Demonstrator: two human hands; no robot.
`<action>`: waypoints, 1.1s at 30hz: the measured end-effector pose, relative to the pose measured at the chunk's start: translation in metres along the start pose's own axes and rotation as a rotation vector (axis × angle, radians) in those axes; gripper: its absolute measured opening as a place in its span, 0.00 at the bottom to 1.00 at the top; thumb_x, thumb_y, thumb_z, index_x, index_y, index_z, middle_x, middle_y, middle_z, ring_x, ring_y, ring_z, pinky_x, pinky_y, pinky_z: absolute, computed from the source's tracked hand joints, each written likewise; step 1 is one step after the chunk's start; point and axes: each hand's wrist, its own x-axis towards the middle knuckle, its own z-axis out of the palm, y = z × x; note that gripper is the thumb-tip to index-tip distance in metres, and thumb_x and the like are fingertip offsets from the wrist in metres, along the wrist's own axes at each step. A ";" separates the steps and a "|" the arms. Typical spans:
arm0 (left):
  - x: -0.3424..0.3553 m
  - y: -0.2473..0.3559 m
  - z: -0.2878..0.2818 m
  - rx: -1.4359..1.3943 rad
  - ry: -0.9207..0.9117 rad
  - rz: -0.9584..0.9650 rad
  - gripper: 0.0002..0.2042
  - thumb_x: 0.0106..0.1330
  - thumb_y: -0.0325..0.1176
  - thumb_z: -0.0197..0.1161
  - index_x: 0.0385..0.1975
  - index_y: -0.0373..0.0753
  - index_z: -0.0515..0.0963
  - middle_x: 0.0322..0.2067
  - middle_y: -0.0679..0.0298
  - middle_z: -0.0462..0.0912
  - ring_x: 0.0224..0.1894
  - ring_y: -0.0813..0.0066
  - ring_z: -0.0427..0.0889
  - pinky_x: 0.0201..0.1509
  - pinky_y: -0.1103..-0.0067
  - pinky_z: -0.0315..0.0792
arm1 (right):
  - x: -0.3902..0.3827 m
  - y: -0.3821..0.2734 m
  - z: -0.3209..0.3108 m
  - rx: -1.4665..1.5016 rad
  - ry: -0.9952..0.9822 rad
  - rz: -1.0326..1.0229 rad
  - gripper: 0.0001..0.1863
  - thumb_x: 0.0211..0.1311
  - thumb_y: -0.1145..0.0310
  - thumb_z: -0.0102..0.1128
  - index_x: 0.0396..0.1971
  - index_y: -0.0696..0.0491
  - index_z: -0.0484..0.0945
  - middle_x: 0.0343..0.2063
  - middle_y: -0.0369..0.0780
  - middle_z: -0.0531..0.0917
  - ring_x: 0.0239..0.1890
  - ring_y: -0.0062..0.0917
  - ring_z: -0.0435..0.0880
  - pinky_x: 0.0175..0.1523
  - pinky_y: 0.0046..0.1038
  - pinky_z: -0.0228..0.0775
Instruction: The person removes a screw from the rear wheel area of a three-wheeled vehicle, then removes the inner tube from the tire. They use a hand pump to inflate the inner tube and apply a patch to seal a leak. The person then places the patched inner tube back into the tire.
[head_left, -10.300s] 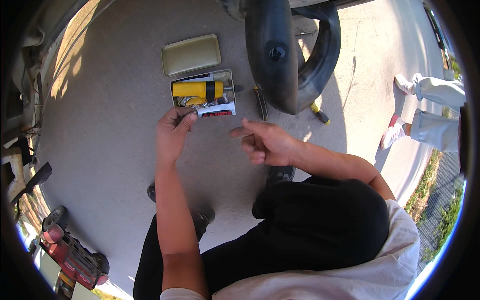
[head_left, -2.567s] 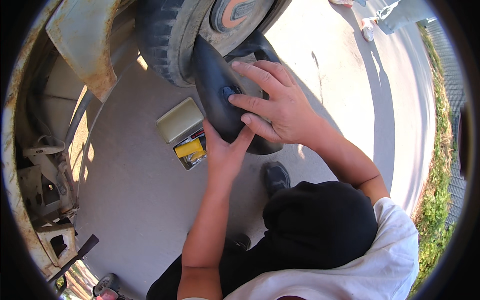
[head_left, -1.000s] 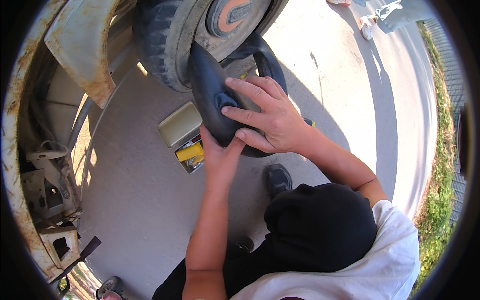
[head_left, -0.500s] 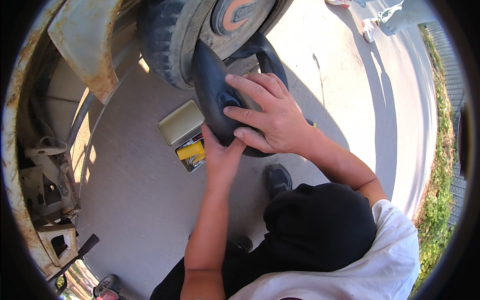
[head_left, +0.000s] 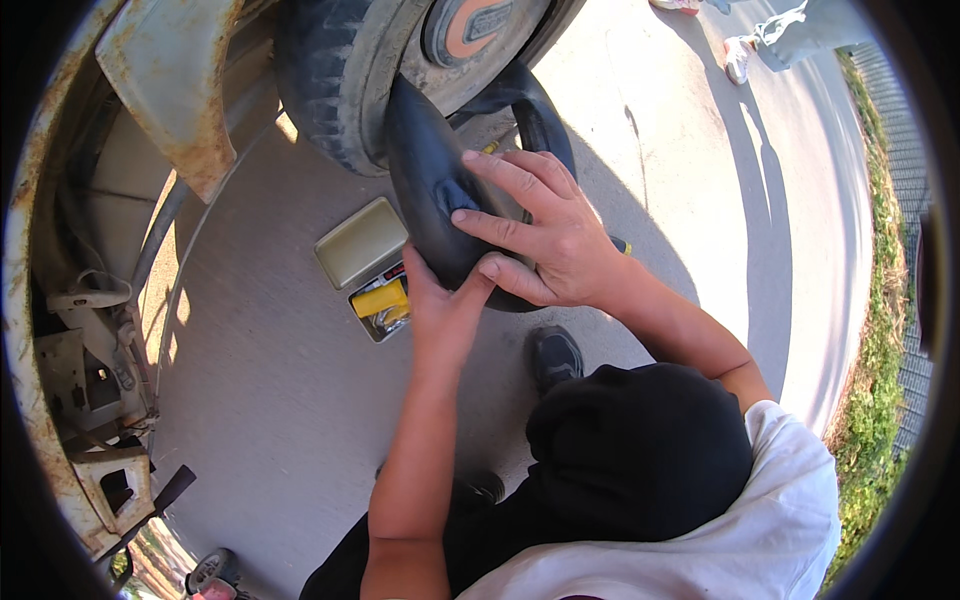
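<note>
A black rubber inner tube (head_left: 415, 135) hangs down in front of me, its upper part against a large wheel. On its side is a shiny dark oval spot (head_left: 458, 190). At the tube's lower end my left hand (head_left: 440, 300) is closed on the rubber, some of its fingers hidden behind. My right hand (head_left: 560, 235) lies over the tube from the right with fingers spread. Its index fingertip touches the rubber just below the spot, and its thumb tip meets my left thumb.
The large wheel (head_left: 335, 80) stands under a rusty vehicle body (head_left: 175, 90). On the ground sits a tin box (head_left: 360, 245), lid raised, with a yellow item (head_left: 380, 298) inside. A dark shoe (head_left: 555, 360) is below my hands. Another person's foot (head_left: 738, 60) shows at the upper right.
Almost nothing differs. My right fingertips have shifted slightly to the right on the tube, and a small yellow object has come into sight beyond them.
</note>
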 end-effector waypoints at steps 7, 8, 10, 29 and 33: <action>0.002 0.000 -0.002 0.031 0.000 0.010 0.36 0.61 0.33 0.74 0.64 0.34 0.57 0.56 0.56 0.73 0.57 0.71 0.74 0.61 0.75 0.69 | 0.003 0.003 -0.001 -0.041 0.013 0.014 0.21 0.53 0.58 0.66 0.46 0.51 0.84 0.63 0.46 0.71 0.57 0.43 0.71 0.60 0.44 0.63; 0.002 -0.003 -0.002 0.019 -0.007 0.019 0.36 0.61 0.33 0.74 0.64 0.34 0.57 0.56 0.56 0.73 0.57 0.71 0.74 0.61 0.75 0.69 | 0.009 0.003 0.001 -0.028 0.032 0.007 0.21 0.52 0.58 0.66 0.46 0.51 0.84 0.63 0.46 0.71 0.57 0.44 0.71 0.60 0.44 0.63; 0.000 -0.007 0.001 -0.003 -0.012 0.025 0.36 0.61 0.32 0.73 0.64 0.34 0.58 0.56 0.56 0.73 0.57 0.71 0.74 0.61 0.75 0.69 | 0.012 0.004 0.003 -0.051 0.004 -0.010 0.21 0.52 0.58 0.67 0.45 0.50 0.84 0.63 0.45 0.71 0.57 0.44 0.71 0.60 0.43 0.63; 0.001 -0.002 0.001 0.005 0.001 0.014 0.35 0.60 0.32 0.74 0.62 0.32 0.59 0.55 0.56 0.73 0.56 0.72 0.74 0.61 0.76 0.70 | 0.007 0.013 -0.001 -0.083 0.028 -0.025 0.19 0.52 0.57 0.67 0.43 0.50 0.85 0.63 0.45 0.72 0.57 0.43 0.72 0.61 0.45 0.62; 0.002 -0.001 0.001 0.002 0.011 -0.002 0.37 0.59 0.33 0.75 0.63 0.32 0.58 0.55 0.55 0.73 0.56 0.71 0.74 0.61 0.75 0.70 | 0.002 0.009 0.000 -0.065 0.017 -0.001 0.20 0.53 0.57 0.66 0.44 0.50 0.84 0.63 0.46 0.71 0.58 0.43 0.72 0.61 0.45 0.62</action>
